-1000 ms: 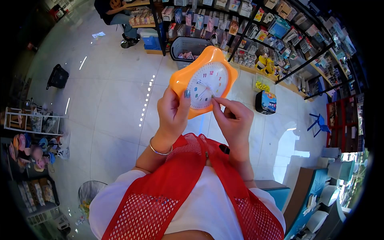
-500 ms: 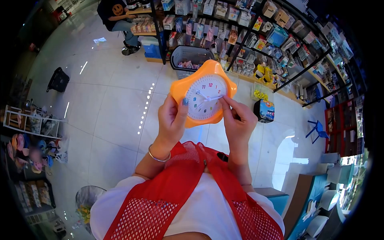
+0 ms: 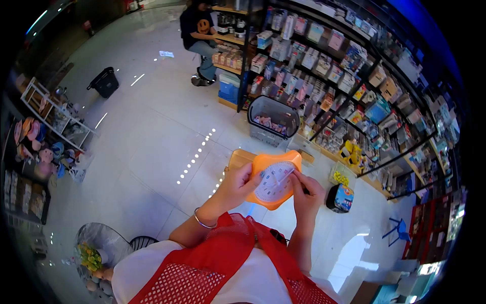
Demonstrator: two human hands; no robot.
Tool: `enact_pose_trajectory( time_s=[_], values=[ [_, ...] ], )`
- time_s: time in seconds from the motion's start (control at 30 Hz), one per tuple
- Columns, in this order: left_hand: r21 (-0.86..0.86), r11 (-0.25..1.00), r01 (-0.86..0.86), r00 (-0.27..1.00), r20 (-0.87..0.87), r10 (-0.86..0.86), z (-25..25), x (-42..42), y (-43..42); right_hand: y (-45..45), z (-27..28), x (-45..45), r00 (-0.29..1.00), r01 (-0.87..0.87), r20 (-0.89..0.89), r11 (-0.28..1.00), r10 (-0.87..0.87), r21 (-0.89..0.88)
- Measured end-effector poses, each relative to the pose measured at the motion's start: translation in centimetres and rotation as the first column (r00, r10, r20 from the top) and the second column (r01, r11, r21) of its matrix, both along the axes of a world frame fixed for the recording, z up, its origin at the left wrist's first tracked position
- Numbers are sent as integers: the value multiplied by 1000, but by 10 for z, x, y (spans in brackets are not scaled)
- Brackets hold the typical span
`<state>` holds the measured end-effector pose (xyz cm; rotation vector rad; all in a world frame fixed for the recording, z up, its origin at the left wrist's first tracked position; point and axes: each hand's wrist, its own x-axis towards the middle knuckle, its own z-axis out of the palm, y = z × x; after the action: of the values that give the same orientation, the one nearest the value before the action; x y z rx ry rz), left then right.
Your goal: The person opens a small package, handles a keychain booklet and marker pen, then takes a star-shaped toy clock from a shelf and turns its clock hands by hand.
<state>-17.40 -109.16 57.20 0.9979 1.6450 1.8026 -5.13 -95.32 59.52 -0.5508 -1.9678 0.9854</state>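
Note:
A toy clock [image 3: 271, 195] with an orange wavy frame and a white numbered dial is held up in front of my red mesh vest. My left hand [image 3: 234, 188] grips its left edge, thumb over the front of the frame. On the opposite side, my right hand [image 3: 308, 193] has thumb and fingers pinched at the dial's upper right, at the tip of the clock's long white hand [image 3: 286, 175]. The clock leans clockwise. Behind it, a light brown flat item [image 3: 241, 159] shows partly.
A grey basket [image 3: 273, 133] with small goods stands before tall stocked shelves [image 3: 324, 61]. A seated person [image 3: 202, 43] is at the shelf end. Nearby are a black box [image 3: 339, 198], a yellow-filled bin [image 3: 340, 177], a blue stool [image 3: 397, 230], a black basket [image 3: 105, 82] and a glass table [image 3: 104, 230].
My view has tilted up, so the clock and both hands sit lower. The clock has turned and leans back more. Its long hand has swung up from near 2, my right fingers still at its tip.

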Motion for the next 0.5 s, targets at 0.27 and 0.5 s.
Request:
enact_pose_trajectory(
  time_s=[0.27, 0.5],
  values=[
    [-124, 960, -250, 950, -225, 219, 17, -34, -35, -48, -17, -59, 976, -210, 64, 978, 210, 0],
    [-156, 936, -316, 930, -246, 273, 15, -65, -70, -77, -19, -109, 968, -236, 100, 969, 229, 70]
  ],
)
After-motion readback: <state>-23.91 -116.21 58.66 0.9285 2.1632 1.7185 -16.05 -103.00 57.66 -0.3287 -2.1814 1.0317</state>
